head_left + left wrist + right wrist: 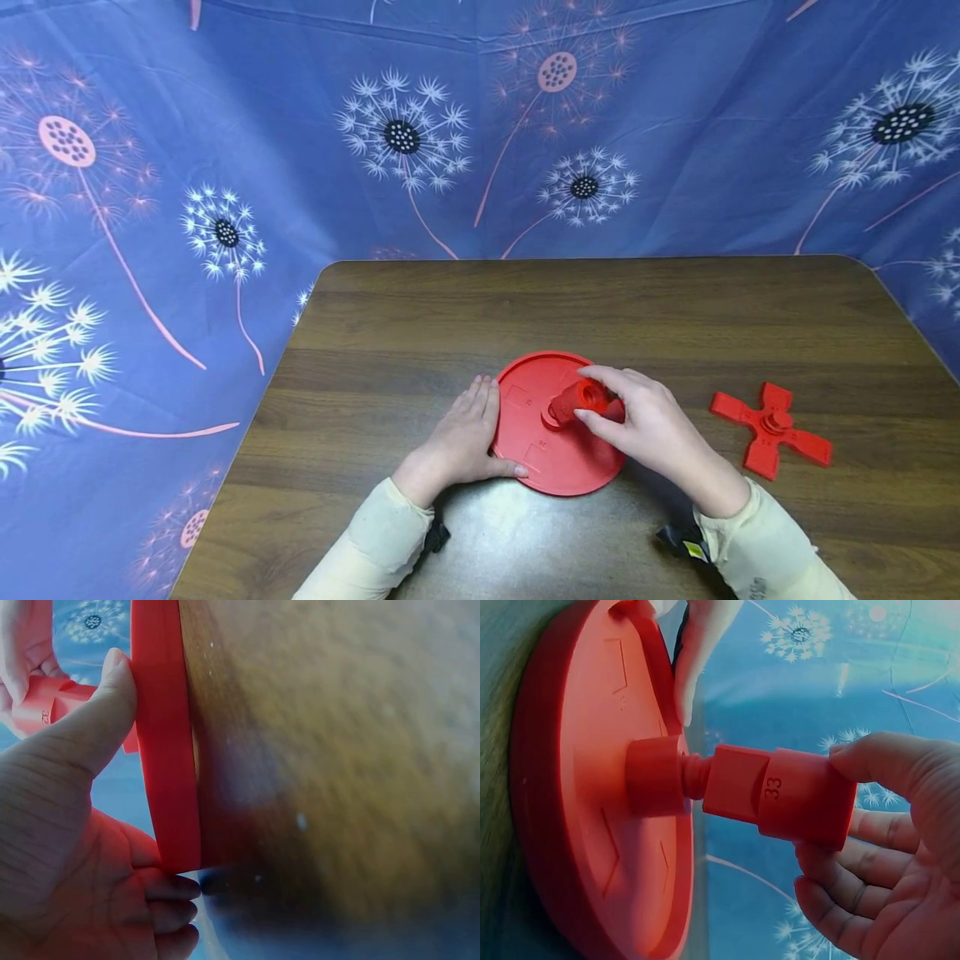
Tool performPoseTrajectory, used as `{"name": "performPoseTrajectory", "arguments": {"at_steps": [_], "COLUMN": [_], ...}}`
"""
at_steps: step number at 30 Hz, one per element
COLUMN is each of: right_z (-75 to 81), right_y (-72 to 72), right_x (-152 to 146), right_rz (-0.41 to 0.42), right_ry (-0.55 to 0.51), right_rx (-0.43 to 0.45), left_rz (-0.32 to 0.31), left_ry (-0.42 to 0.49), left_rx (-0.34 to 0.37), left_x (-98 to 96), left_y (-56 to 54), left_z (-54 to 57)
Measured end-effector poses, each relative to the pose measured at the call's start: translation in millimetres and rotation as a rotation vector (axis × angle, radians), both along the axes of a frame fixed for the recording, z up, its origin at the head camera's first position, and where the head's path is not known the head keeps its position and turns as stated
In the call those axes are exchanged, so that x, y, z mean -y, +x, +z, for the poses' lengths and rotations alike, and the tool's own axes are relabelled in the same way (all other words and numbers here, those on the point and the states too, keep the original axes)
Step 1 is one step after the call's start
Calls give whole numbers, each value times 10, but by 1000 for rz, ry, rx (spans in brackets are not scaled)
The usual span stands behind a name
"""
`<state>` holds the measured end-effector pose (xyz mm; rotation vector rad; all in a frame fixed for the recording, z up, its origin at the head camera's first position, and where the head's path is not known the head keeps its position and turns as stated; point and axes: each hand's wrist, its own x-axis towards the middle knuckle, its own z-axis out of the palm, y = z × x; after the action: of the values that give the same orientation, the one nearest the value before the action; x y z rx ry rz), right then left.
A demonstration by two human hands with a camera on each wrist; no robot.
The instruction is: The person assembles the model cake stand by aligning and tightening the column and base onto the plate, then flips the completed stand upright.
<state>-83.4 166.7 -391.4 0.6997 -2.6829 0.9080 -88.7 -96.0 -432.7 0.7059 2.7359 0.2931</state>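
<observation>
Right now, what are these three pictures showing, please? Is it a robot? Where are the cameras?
No robot here, just one person's two bare hands! The wide picture comes from a camera on the person's head, looking down. The other two come from a camera on each wrist. On the wooden table lie a round red disc and, to its right, a red cross-shaped piece. The left hand rests against the disc's edge. The right hand holds a chunky red piece, its threaded end at the disc's middle post.

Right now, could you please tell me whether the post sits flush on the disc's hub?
Not flush: the right wrist view shows a narrow neck between post and hub.
</observation>
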Motion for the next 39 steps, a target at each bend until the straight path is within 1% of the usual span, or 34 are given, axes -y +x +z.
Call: {"name": "performPoseTrajectory", "arguments": {"at_steps": [10, 16, 21, 28, 36, 39], "right_z": [-8, 34, 57, -7, -79, -108], "right_y": [-64, -76, -75, -101, -94, -83], "right_x": [100, 164, 195, 245, 281, 298], "right_rz": [27, 33, 32, 19, -32, -52], "right_ry": [-28, -1, 17, 13, -22, -44], "right_rx": [-8, 23, 19, 1, 0, -19], "left_rz": [3, 16, 13, 15, 14, 13], "left_ry": [17, 19, 0, -3, 7, 10], "left_rx": [-1, 15, 21, 27, 36, 28], "left_x": [-2, -3, -8, -3, 2, 4], "left_y": [5, 1, 2, -2, 2, 0], "left_z": [10, -1, 1, -3, -9, -14]}}
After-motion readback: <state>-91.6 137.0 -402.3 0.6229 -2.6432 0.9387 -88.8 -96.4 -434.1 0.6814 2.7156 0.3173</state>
